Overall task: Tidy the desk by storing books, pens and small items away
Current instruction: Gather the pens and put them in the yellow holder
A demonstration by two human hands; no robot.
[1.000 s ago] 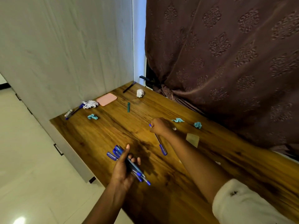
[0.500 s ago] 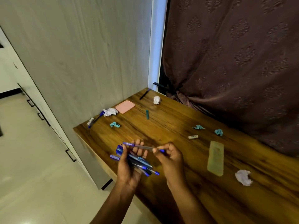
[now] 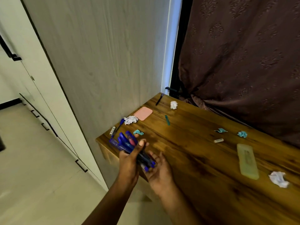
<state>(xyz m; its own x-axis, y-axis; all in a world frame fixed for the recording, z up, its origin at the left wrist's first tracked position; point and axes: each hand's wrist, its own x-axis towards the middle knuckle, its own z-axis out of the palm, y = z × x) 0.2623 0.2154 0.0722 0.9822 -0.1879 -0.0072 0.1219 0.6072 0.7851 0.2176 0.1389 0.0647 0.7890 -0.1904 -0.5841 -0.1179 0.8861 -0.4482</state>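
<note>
Head view: a wooden desk [image 3: 203, 159] stands in a corner between a pale panelled wall [image 3: 105, 54] and a brown curtain [image 3: 243, 54]. The left hand [image 3: 129, 161] grips a bundle of blue pens [image 3: 129, 145] at the desk's edge; the right hand [image 3: 159, 169] lies open-palmed beneath their tips. Crumpled paper [image 3: 278, 178] and a pale green case [image 3: 247, 161] lie on the desk.

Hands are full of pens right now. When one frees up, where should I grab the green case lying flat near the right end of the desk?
Take the green case across its two long edges at mid-length, coming straight down from above. It lies flat on the desk, long and narrow, so the short span should fit a hand. The crumpled paper sits near its close end, so avoid that end.
</note>
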